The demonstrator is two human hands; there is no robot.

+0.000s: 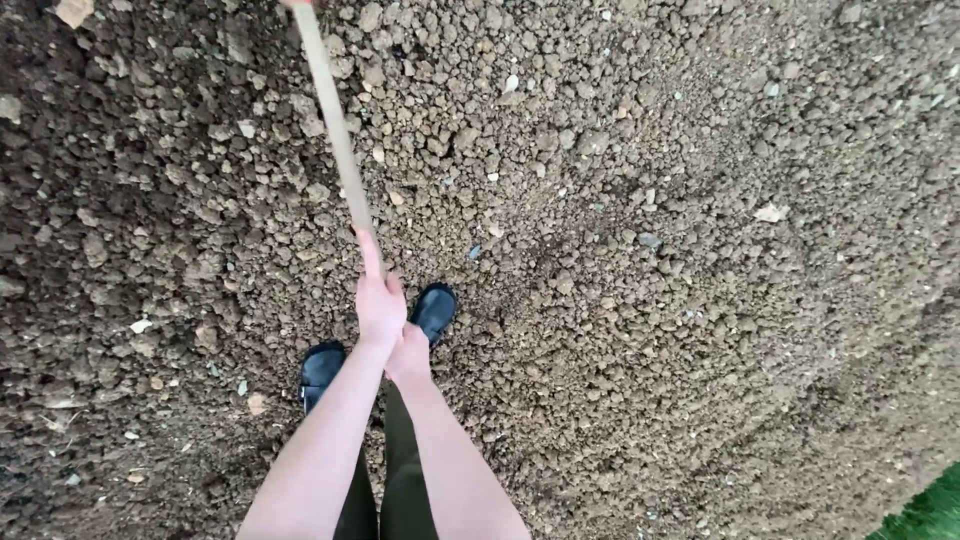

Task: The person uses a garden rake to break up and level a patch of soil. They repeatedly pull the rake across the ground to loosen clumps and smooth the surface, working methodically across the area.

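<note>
Ground: loose brown soil (620, 330), dry and broken into many small clods, fills nearly the whole view.
Surface: rough and crumbly; it looks darker at the left side and lighter toward the upper right.
Stones: a few pale small stones (770, 213) lie scattered on the soil.
Shoes: two black shoes (434, 310) stand directly on the soil, near the centre.
Corner: a strip of green grass (930, 515) borders the soil at the lower right.

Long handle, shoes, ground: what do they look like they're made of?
Handle: probably bare wood, pale tan, matte, no coating visible. Shoes: black and glossy with a sheen, likely rubber or plastic. Ground: loose brown soil, dry crumbly clods with small pale stones. Both hands, left hand and right hand, have a grip on the handle's near end.
</note>
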